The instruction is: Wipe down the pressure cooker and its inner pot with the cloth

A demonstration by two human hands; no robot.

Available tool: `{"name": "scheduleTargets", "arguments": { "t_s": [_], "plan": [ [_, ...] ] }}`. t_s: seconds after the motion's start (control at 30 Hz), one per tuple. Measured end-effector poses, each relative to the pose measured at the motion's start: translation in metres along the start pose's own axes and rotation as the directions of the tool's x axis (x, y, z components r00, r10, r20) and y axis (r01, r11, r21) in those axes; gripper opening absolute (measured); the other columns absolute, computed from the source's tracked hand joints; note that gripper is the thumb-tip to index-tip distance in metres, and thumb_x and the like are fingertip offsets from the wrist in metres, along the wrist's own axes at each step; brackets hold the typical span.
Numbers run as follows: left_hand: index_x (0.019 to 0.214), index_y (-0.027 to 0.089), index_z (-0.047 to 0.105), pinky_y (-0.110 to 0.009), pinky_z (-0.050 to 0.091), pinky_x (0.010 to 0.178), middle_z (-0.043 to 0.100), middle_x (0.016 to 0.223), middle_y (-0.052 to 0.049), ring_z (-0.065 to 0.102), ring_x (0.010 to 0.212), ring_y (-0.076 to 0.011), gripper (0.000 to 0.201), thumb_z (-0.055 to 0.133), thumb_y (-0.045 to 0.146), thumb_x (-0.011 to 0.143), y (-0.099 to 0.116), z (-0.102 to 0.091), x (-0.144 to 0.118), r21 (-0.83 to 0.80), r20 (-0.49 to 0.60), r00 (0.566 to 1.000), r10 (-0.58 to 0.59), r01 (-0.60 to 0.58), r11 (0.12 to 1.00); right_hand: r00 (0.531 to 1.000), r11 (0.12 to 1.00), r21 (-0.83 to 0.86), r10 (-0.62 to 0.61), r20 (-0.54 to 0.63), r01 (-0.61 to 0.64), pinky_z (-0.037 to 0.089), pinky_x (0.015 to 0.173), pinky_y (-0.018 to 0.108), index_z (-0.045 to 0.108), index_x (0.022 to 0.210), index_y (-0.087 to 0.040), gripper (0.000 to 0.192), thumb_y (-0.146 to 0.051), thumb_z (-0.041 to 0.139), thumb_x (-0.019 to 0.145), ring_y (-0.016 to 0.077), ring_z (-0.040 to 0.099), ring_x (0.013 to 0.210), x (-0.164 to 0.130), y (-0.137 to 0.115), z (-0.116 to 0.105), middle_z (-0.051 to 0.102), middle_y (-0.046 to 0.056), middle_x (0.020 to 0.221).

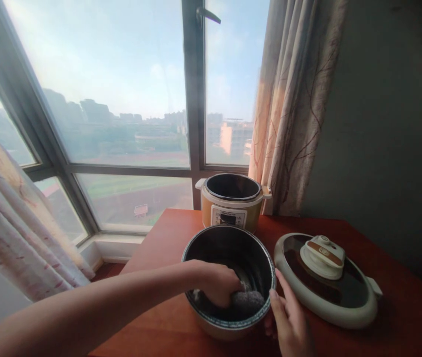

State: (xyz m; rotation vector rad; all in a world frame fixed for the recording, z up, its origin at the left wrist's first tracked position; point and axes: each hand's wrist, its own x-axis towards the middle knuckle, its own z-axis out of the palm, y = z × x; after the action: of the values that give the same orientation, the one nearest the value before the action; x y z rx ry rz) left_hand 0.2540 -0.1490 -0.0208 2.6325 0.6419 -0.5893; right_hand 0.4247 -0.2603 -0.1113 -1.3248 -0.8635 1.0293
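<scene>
A dark inner pot (265, 253) with a speckled rim stands on the table in front of me, its open top facing up. My left hand (221, 285) reaches inside it, with fingers closed on a rough grey sponge (248, 300) against the inner wall near the bottom. Part of the left fingers is hidden behind the hand itself. At the pot's right side my right hand (288, 315) grips the rim and outer wall, thumb near the edge and fingers along the outside. A little water or a wet shine shows on the pot's floor.
Just behind the pot is a yellow and white electric cooker body (229, 210), open at the top. To the right lies its glass lid (330, 280) with a cream rim and knob. The reddish table (151, 302) meets a window (129, 99) and curtains (292, 99).
</scene>
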Motion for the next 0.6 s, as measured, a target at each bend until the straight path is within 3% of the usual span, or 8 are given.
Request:
{"name": "scheduleTargets", "arguments": {
  "t_s": [0.1,0.17,0.27,0.33,0.4,0.47,0.53,0.6],
  "plan": [
    [0.095,0.019,0.072,-0.029,0.049,0.066,0.072,0.084,-0.004,0.067,0.081,-0.0231,0.026,0.062,0.018,0.071,-0.007,0.002,0.017,-0.294,-0.057,0.994,-0.088,0.068,0.953,1.000,1.000,-0.001,0.000,0.020,0.000,0.040,0.043,0.029,0.041,0.150,-0.012,0.098,-0.070,0.065,0.075,0.0184,0.051,0.044,0.003,-0.002,0.001,0.054,-0.004,0.050],
    [0.091,0.017,0.072,-0.027,0.050,0.068,0.071,0.083,-0.002,0.067,0.081,-0.0213,0.023,0.067,0.020,0.069,-0.013,0.003,0.030,-0.527,-0.131,0.969,-0.210,0.112,0.842,1.000,1.000,-0.005,-0.013,0.027,0.014,0.040,0.043,0.028,0.040,0.150,-0.011,0.098,-0.069,0.064,0.076,0.0176,0.050,0.044,0.008,-0.005,0.001,0.053,-0.004,0.049],
    [0.096,0.014,0.071,-0.025,0.051,0.069,0.073,0.090,-0.004,0.068,0.082,-0.0204,0.028,0.069,0.022,0.069,-0.021,0.003,0.049,-0.776,-0.190,0.854,-0.484,0.172,0.607,0.999,1.000,0.003,-0.012,0.052,0.012,0.040,0.044,0.028,0.040,0.150,-0.010,0.097,-0.069,0.064,0.077,0.0170,0.050,0.046,0.012,-0.007,-0.001,0.054,-0.004,0.052],
    [0.107,0.011,0.068,-0.024,0.052,0.066,0.073,0.099,-0.008,0.069,0.083,-0.0207,0.035,0.061,0.022,0.075,-0.023,0.004,0.059,-0.835,-0.190,0.777,-0.601,0.195,0.515,0.998,1.000,0.018,-0.004,0.060,0.003,0.041,0.045,0.028,0.040,0.150,-0.009,0.098,-0.068,0.065,0.076,0.0170,0.050,0.047,0.013,-0.007,-0.002,0.056,-0.004,0.054],
    [0.113,0.010,0.066,-0.024,0.052,0.065,0.072,0.105,-0.011,0.070,0.086,-0.0216,0.039,0.056,0.020,0.077,-0.021,0.005,0.064,-0.833,-0.196,0.755,-0.626,0.208,0.512,0.998,0.999,0.037,-0.004,0.058,0.001,0.040,0.044,0.028,0.041,0.150,-0.009,0.099,-0.067,0.067,0.074,0.0169,0.050,0.046,0.014,-0.006,-0.002,0.055,-0.004,0.053],
    [0.108,0.012,0.068,-0.025,0.052,0.069,0.073,0.104,-0.010,0.070,0.091,-0.0232,0.038,0.060,0.017,0.071,-0.014,0.004,0.062,-0.820,-0.217,0.762,-0.611,0.197,0.537,0.998,0.999,0.048,-0.006,0.062,0.003,0.040,0.044,0.028,0.040,0.150,-0.009,0.099,-0.066,0.067,0.074,0.0167,0.049,0.046,0.015,-0.005,-0.002,0.054,-0.005,0.052],
    [0.102,0.016,0.071,-0.027,0.052,0.075,0.074,0.100,-0.007,0.070,0.094,-0.0249,0.037,0.063,0.013,0.066,-0.004,0.001,0.054,-0.729,-0.268,0.802,-0.534,0.193,0.656,0.997,0.999,0.049,-0.012,0.074,0.009,0.039,0.044,0.027,0.039,0.150,-0.009,0.098,-0.066,0.066,0.076,0.0166,0.048,0.045,0.016,-0.004,-0.002,0.053,-0.005,0.051],
    [0.102,0.019,0.071,-0.029,0.052,0.077,0.075,0.098,-0.006,0.070,0.094,-0.0259,0.040,0.063,0.012,0.064,0.007,-0.005,0.042,-0.530,-0.284,0.876,-0.389,0.196,0.825,0.997,0.999,0.048,-0.007,0.083,0.003,0.039,0.043,0.028,0.038,0.151,-0.007,0.097,-0.065,0.066,0.077,0.0170,0.048,0.045,0.019,-0.004,-0.004,0.053,-0.004,0.050]
  ]
}}
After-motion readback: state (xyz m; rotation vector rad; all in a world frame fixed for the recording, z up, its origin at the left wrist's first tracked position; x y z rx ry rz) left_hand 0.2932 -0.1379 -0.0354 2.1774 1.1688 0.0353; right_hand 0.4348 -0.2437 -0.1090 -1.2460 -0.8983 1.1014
